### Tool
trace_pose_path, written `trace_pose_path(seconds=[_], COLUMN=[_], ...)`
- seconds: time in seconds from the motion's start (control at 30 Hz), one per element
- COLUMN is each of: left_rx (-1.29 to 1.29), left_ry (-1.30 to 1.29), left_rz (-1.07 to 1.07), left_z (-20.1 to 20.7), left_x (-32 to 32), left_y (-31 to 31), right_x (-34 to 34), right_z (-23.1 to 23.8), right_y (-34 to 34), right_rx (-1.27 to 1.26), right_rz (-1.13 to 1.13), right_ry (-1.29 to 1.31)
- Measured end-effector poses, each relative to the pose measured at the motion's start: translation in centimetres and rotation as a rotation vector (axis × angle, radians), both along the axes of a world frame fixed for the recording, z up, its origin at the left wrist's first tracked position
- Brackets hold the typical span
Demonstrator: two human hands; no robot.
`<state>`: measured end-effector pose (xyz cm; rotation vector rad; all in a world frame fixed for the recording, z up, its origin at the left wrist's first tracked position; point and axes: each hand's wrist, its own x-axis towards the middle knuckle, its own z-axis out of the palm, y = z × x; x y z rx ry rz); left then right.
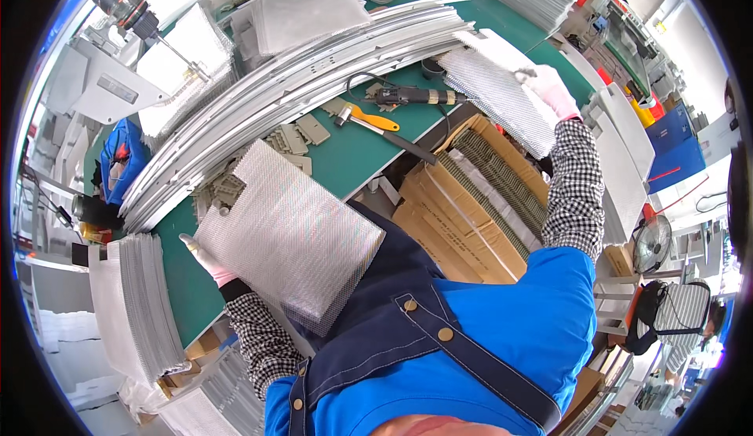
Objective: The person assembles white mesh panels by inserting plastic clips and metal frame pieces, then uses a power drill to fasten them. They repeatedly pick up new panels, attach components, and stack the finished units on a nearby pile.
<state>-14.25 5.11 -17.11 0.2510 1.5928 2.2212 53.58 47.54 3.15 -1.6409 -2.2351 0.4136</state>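
- So the mesh sheet (294, 228) is in front of me, slanting across the table's near edge and over my apron (392, 248).
- My left hand (210, 262) is closed on its left edge, the thumb sticking out and the other fingers behind the mesh.
- My right hand (549, 91), also gloved, is on the far end of a mesh stack (498, 94). Can't tell if it's pinching a sheet or just resting.
- Progress, best I can judge: one sheet is apart from the stacks, plenty are left beside my right hand, and another pile (137, 310) stands left. No clue which piles are finished.
- Further out on the green table (180, 279): small grey plates (312, 128), a hammer (392, 136), a power screwdriver (416, 96), long metal strips (314, 71).
- Hard to see: some plates hide behind my sheet, and the drill (118, 0) runs into the dark rim.
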Motion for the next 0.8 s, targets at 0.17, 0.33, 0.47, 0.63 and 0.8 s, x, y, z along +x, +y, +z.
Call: trace_pose_path(seconds=[0.17,0.33,0.47,0.63,0.8], left_rx=[0.087,0.038,0.122,0.172,0.183], left_ry=[-0.067,-0.043,-0.080,-0.114,-0.143], left_rz=[-0.064,-0.017,-0.096,-0.144,-0.130], left_z=[-1.8,-1.6,-2.2,-2.1,-2.0], left_x=[-1.5,-1.2,-1.8,-1.9,-1.6], left_y=[-0.5,-0.2,0.3,-0.3,-0.4], right_x=[-2.1,-3.5,-5.2,-7.7,-3.0], right_z=[5.6,1.8,-5.6,-4.4,1.5], right_y=[-3.3,-3.2,-3.2,-5.3,-0.5], right_rx=[-0.254,-0.176,0.156,0.039,-0.142], right_rz=[-0.093,-0.078,-0.038,-0.018,0.223], right_ry=[0.157,0.149,-0.535,-0.549,0.091])
